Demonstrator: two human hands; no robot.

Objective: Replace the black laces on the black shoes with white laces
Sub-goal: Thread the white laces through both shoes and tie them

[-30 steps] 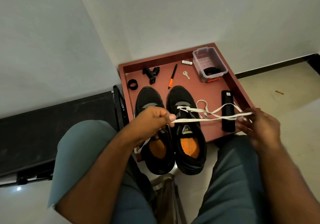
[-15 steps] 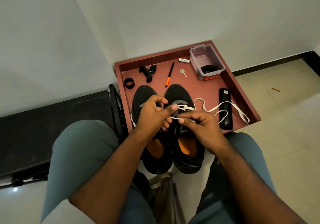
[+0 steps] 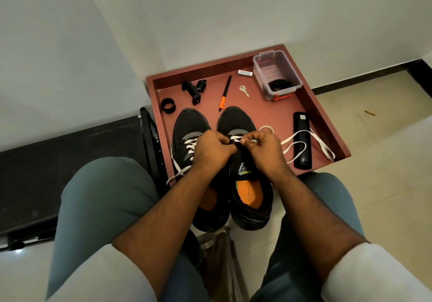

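Shoes (image 3: 236, 124): two; both hands apparently pinching lace (image 3: 301, 142).

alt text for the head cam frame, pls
Both hands, left hand and right hand, pinch a white lace over the right black shoe on a red tray. The left black shoe already carries white lacing.

White walls (image 3: 210, 9) meet in corner, beige tile floor (image 3: 385, 161) w/ black skirting (image 3: 364, 75).
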